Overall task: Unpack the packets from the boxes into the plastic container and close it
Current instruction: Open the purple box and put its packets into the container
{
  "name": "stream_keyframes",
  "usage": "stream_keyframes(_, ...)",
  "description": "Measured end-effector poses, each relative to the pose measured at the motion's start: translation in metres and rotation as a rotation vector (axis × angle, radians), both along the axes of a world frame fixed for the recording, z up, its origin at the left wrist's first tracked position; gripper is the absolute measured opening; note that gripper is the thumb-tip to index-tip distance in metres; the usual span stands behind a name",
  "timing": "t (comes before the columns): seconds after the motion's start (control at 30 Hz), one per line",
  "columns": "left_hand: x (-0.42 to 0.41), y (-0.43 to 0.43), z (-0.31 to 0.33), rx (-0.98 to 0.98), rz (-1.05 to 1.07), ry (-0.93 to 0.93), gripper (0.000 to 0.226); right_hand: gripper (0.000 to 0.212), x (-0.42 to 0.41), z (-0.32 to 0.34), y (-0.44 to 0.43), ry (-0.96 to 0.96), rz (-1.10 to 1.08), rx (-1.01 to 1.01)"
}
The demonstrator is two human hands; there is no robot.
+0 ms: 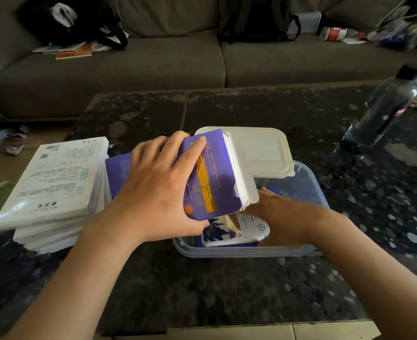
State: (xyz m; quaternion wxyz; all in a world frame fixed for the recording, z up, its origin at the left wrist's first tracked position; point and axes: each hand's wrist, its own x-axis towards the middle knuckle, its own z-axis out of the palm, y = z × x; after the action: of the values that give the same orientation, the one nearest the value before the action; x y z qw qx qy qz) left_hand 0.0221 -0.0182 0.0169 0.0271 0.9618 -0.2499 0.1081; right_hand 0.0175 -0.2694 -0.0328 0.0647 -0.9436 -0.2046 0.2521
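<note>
Dark stone table. We stand at its near edge. The clear plastic container sits about mid-table, a bit towards the right edge, and it is open. A stack of white boxes is at the left edge. The lid lies on the container's far side, and its near edge looks to overlap the far rim. A bottle is by the far right corner.

Our left hand grips the purple box, fingers curled over the top edge and thumb under the lower one. The box is tilted over the container's left part, open end facing right and down.

Packets already lie flat in the container, near its front wall. Our right hand is inside the container, palm down under the box mouth and resting on or beside the packets. Its fingertips are hidden by the box, so we cannot tell if it pinches a packet.

Step in hand, as we judge it, is emptying the purple box. To do it well:
- Keep the mouth low over the container.
- Draw the packets out flat with the right hand.
- Lay them square on the ones already there, so the lid can seat later.
- Do not squeeze the box, since squeezing could jam the packets.
</note>
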Motion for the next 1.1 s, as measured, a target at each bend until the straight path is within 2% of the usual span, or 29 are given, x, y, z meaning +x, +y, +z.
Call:
stream_keyframes(0.27, 0.0, 0.0, 0.0, -0.005, -0.001, -0.016, 0.127, 0.089, 0.002, 0.032, -0.006, 0.008, -0.087, 0.098)
stream_keyframes(0.33, 0.0, 0.001, 0.002, -0.021, -0.008, -0.024, 0.127, 0.069, 0.003, 0.056, -0.016, -0.026, -0.136, 0.087)
stream_keyframes(0.4, 0.0, 0.001, 0.003, -0.042, -0.024, -0.033, 0.126, 0.03, 0.001, 0.075, -0.023, -0.117, -0.194, 0.152)
stream_keyframes(0.43, 0.0, 0.001, 0.003, -0.054, -0.035, -0.036, 0.126, 0.018, 0.0, 0.08, -0.023, -0.162, -0.253, 0.259)
stream_keyframes(0.5, -0.001, -0.001, 0.004, -0.079, -0.058, -0.041, 0.124, 0.01, -0.004, 0.081, -0.013, -0.191, -0.374, 0.518)
stream_keyframes(0.57, -0.003, -0.003, 0.004, -0.099, -0.08, -0.045, 0.122, 0.011, -0.007, 0.078, 0.002, -0.154, -0.45, 0.717)
stream_keyframes(0.63, -0.005, -0.005, 0.004, -0.111, -0.097, -0.054, 0.12, 0.016, -0.006, 0.071, 0.012, -0.134, -0.49, 0.803)
stream_keyframes(0.73, -0.008, -0.009, 0.005, -0.106, -0.121, -0.074, 0.119, 0.019, -0.003, 0.061, 0.019, -0.117, -0.528, 0.803)
stream_keyframes(0.93, -0.011, -0.018, 0.003, -0.064, -0.156, -0.101, 0.116, 0.035, 0.0, 0.044, 0.026, -0.247, -0.494, 0.609)
stream_keyframes(1.03, -0.008, -0.014, 0.002, -0.041, -0.134, -0.095, 0.118, 0.018, 0.003, 0.044, 0.022, -0.261, -0.504, 0.702)
stream_keyframes(1.1, -0.006, -0.009, 0.002, -0.043, -0.12, -0.093, 0.119, 0.018, 0.005, 0.046, 0.015, -0.243, -0.534, 0.787)
